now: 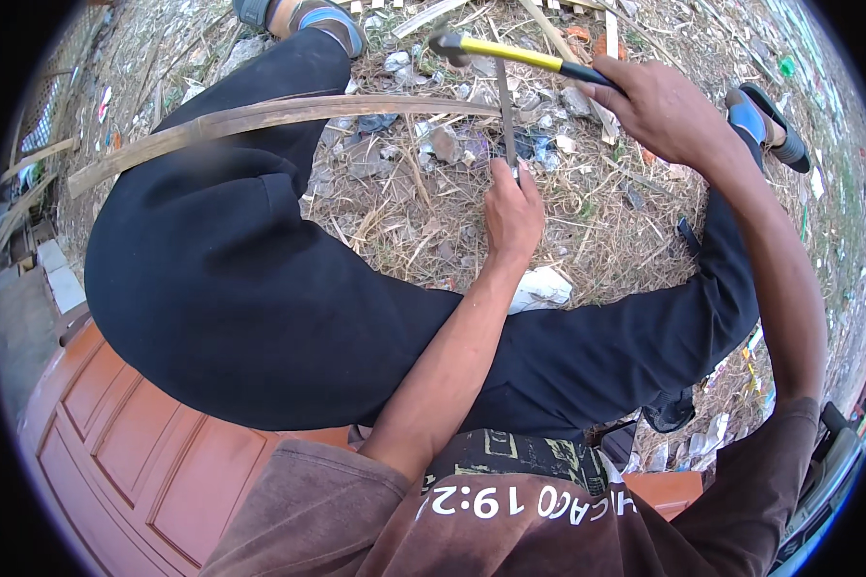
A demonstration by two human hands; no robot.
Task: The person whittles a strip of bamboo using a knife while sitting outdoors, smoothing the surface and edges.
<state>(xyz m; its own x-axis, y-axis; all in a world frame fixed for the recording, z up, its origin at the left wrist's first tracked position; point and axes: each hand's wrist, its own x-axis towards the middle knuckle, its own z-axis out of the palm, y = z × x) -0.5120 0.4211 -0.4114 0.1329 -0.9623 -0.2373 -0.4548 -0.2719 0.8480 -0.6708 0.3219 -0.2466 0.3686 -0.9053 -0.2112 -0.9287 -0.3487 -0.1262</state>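
Observation:
My left hand (514,213) is closed around the grip of a long, narrow knife (506,108), its blade pointing away from me. The far end of a curved bamboo strip (260,116) meets the blade; the strip passes over my left leg. Raised at the right, my right hand (666,113) is wrapped round the black end of a hammer (515,52) with a yellow shaft. The hammer's dark head is slightly blurred and hangs to the left of the blade's far end, apart from it as far as I can see.
Dry grass, stones and litter cover the ground (394,216) between my legs. Thin wood pieces (431,17) lie at the far side. A white lump (541,288) sits by my right leg. Beneath me is a reddish-brown panelled wooden surface (144,433).

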